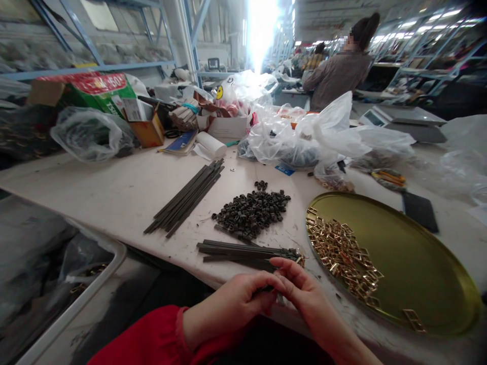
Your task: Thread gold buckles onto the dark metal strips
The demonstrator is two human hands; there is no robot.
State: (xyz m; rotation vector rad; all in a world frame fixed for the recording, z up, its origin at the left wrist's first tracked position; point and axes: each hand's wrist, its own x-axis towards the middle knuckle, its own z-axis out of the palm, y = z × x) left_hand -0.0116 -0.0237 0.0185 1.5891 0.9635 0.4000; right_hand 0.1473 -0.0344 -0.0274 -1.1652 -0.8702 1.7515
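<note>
While "60" can be read in white on the red part of a box point(91, 88), the rest of its lettering is too blurred to be made out; a yellow smiley is printed on a plastic bag point(243, 91), and the print on a blue card point(284, 170) is illegible. Over the near table edge, a small dark piece point(266, 289) is pinched in the curled fingers of the left hand point(241, 299); the right hand point(306, 291) is bent inward to meet it, its fingers partly curled, and whether the piece is also gripped there cannot be told. Dark strips point(243, 252) are laid just beyond the hands; dark loops point(253, 213) are heaped farther back; gold buckles point(344, 256) are gathered on a round tray point(418, 258) to the right.
</note>
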